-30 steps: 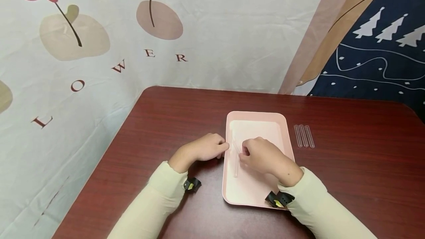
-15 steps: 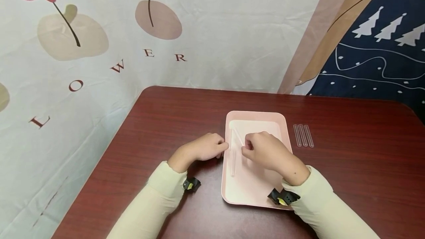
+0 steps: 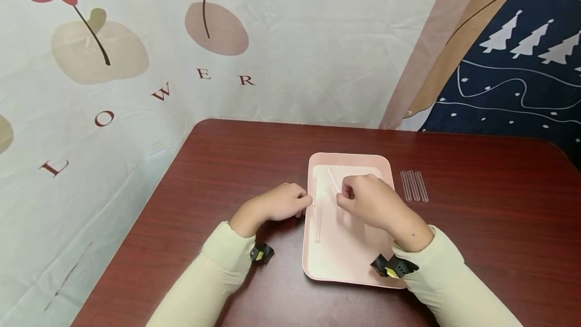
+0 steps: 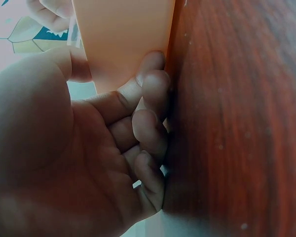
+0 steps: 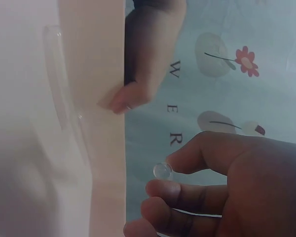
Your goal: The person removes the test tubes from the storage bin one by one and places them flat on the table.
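Observation:
My right hand (image 3: pixel 372 201) pinches a clear test tube (image 3: pixel 333 178) between thumb and fingertips over the pink tray (image 3: pixel 354 274). In the right wrist view, the tube's round end (image 5: pixel 162 171) shows between thumb and index finger. At the tray's left rim, my left hand (image 3: pixel 283 201) grips the wall. Its thumb lies over the rim and its fingers curl against the outer side, as the left wrist view shows. Inside the tray, one clear tube (image 3: pixel 318 223) lies lengthwise near the left wall. Another clear tube (image 3: pixel 315 189) lies beyond it, close along that wall.
Three clear tubes (image 3: pixel 412 185) lie side by side on the dark red-brown table (image 3: pixel 481 206), right of the tray. A printed cloth (image 3: pixel 317 54) hangs behind the table's far edge. Each wrist wears a black strap (image 3: pixel 394 266).
My right hand has moved right and slightly away, carrying the pinched tube off the others. The nearer tube in the tray has shifted slightly left. My left hand keeps its grip on the tray.

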The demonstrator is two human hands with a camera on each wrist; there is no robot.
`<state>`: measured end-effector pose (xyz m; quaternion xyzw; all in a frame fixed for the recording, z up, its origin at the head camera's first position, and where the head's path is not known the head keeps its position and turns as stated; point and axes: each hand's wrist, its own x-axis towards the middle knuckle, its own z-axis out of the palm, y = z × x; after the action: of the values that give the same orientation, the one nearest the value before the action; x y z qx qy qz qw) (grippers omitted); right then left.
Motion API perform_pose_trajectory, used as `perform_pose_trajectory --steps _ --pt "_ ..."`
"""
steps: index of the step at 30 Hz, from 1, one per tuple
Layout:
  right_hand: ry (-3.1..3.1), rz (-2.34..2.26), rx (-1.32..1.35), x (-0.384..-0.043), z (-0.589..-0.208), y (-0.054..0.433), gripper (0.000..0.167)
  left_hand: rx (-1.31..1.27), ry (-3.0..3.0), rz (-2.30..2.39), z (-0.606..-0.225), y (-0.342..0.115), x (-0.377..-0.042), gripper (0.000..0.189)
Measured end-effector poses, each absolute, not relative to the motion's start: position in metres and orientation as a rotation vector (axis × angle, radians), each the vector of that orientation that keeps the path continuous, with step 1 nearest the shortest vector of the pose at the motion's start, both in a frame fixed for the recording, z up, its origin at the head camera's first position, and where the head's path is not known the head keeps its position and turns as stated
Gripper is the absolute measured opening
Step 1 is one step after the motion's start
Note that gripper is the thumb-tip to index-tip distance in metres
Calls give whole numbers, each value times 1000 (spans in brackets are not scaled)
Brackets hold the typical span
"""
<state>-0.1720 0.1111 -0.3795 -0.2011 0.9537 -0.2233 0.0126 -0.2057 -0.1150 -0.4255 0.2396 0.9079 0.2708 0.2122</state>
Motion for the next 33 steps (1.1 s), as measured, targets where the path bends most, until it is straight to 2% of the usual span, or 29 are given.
perform_pose_trajectory --steps 15,33 --pt "3018 -688 -567 -177 -371 124 20 669 2536 739 -426 -116 -205 39" --pt "3138 -760 -509 -177 -364 166 15 666 2532 765 -425 -116 -204 39"
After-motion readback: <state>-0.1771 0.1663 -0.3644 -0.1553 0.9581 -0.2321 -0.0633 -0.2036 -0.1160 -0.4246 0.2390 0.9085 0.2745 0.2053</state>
